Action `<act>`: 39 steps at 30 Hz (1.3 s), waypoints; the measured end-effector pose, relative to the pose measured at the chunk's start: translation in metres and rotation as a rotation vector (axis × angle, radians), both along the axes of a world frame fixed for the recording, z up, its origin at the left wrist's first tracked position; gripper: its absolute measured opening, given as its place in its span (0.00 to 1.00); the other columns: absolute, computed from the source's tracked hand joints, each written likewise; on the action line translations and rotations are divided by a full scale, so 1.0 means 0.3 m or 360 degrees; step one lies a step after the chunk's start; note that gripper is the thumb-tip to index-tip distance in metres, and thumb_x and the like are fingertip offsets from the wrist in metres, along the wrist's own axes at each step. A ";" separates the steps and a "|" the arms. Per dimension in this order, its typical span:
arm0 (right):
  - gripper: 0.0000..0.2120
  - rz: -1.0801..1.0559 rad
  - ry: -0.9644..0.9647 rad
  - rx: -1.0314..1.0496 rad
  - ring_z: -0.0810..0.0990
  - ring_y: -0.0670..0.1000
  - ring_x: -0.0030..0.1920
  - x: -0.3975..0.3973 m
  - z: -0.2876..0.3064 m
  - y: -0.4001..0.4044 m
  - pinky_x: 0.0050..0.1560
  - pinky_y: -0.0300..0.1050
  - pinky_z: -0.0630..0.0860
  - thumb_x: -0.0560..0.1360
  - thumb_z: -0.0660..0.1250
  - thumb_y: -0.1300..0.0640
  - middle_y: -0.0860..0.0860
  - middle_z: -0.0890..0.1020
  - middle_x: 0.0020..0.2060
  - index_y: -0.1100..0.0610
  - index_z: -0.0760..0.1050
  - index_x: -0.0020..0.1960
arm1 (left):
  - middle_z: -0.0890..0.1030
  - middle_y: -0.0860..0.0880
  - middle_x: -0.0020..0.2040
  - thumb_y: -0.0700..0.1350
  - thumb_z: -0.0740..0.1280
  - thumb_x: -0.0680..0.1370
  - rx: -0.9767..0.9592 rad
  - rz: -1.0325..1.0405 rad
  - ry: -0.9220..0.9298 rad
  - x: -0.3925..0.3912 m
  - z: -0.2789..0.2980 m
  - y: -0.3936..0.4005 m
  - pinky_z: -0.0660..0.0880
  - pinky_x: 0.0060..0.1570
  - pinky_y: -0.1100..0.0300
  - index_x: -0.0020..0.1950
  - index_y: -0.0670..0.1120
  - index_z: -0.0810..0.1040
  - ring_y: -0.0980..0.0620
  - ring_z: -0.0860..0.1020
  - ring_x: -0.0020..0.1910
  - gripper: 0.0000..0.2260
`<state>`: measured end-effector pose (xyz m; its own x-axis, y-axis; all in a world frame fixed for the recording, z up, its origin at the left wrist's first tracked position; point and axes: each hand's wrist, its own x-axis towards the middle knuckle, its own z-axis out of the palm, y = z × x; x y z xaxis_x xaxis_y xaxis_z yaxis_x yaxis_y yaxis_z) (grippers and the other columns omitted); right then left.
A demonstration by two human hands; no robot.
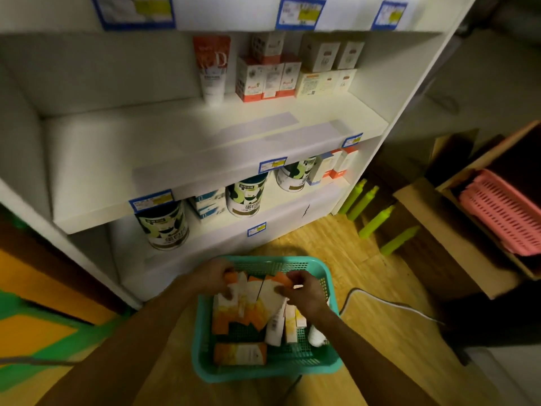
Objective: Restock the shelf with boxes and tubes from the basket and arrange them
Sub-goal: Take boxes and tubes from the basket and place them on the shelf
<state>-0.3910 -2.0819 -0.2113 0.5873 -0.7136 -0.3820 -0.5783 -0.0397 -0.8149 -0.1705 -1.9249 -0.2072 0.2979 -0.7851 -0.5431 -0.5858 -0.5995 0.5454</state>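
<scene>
A teal plastic basket (205, 358) sits on the wooden floor before a white shelf (181, 148). Inside it lie several orange-and-white boxes (248, 306), one more box (240, 353) flat at the near end, and white tubes (275, 326). My left hand (215, 275) grips the top of a box at the left of the bunch. My right hand (301, 291) pinches the top of a box at the right. On the middle shelf stand a red-and-white tube (213, 68) and small boxes (268, 77) at the back.
Round tins (244, 197) and small boxes stand on the lower shelf. Green bottles (371, 209) lie on the floor to the right, beside cardboard boxes holding a pink basket (503, 212). A white cable (389, 303) runs across the floor right of the teal basket.
</scene>
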 end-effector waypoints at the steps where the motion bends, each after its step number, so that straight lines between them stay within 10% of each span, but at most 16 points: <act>1: 0.17 -0.0047 -0.0057 0.0036 0.81 0.53 0.42 0.005 0.052 -0.002 0.34 0.41 0.79 0.67 0.81 0.60 0.54 0.82 0.48 0.56 0.78 0.52 | 0.78 0.51 0.50 0.48 0.81 0.67 -0.0054 0.0021 -0.0012 0.002 0.050 0.001 0.74 0.45 0.59 0.54 0.51 0.77 0.51 0.77 0.50 0.20; 12: 0.15 0.0009 -0.0464 0.0098 0.82 0.51 0.41 0.075 0.700 0.038 0.32 0.39 0.77 0.68 0.79 0.63 0.57 0.83 0.48 0.56 0.82 0.54 | 0.73 0.55 0.36 0.52 0.83 0.62 -0.0431 0.0084 -0.0356 0.047 0.740 0.064 0.66 0.34 0.59 0.35 0.54 0.73 0.52 0.74 0.38 0.19; 18: 0.17 0.0135 -0.0650 -0.0056 0.83 0.51 0.42 0.084 1.021 0.088 0.35 0.40 0.79 0.71 0.78 0.62 0.56 0.83 0.48 0.58 0.81 0.59 | 0.80 0.50 0.53 0.57 0.83 0.64 -0.0613 0.0178 -0.0621 0.032 1.114 0.156 0.74 0.50 0.58 0.58 0.49 0.80 0.49 0.79 0.52 0.27; 39: 0.18 0.0365 -0.0931 -0.0697 0.80 0.53 0.56 0.254 1.683 0.185 0.57 0.47 0.79 0.74 0.74 0.61 0.52 0.81 0.57 0.56 0.80 0.63 | 0.81 0.45 0.58 0.46 0.75 0.75 -0.0929 0.0334 -0.1184 0.017 1.879 0.281 0.78 0.57 0.47 0.67 0.45 0.76 0.44 0.80 0.55 0.22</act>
